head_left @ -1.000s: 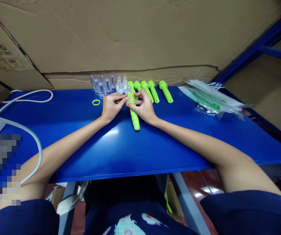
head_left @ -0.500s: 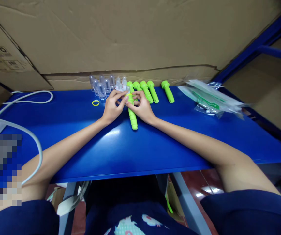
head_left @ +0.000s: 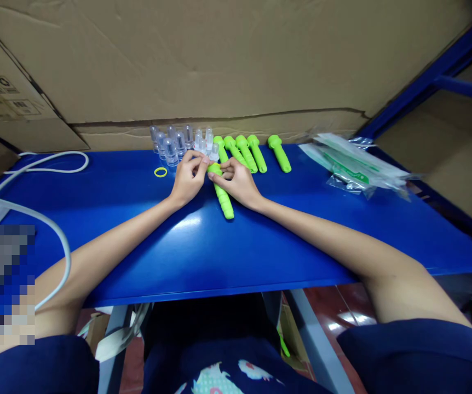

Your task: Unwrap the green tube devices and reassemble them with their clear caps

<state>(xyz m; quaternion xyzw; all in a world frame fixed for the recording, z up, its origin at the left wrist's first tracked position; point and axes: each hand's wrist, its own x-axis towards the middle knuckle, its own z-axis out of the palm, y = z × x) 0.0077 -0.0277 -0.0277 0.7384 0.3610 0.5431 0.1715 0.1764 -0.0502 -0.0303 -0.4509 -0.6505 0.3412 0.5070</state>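
A lime-green flashlight-shaped plastic handle (head_left: 224, 201) with a ribbed grip tilts toward me over the blue table. My right hand (head_left: 238, 180) is closed round its head end, thumb on the near side. Beside that end, my left hand (head_left: 190, 178) is closed in a pinch; whatever its fingertips hold is too small to make out. A yellow rim shows at the top of the handle. Just behind my fingertips stands a small clear tube (head_left: 215, 149). A loose yellow ring (head_left: 161, 172) lies left of my left hand.
Several clear plastic domes (head_left: 170, 150) stand at the back, near small clear tubes (head_left: 208, 139). Similar green handles (head_left: 246, 154) lie in a row, with one (head_left: 279, 153) apart. Plastic bags (head_left: 355, 164) lie right. A white cable (head_left: 61, 235) loops at left; cardboard (head_left: 219, 65) walls the back.
The handle's head has tipped toward me and lowered slightly between my hands. My left fingertips have drawn a little left, off its rim. The separate green handle at right has shifted slightly.
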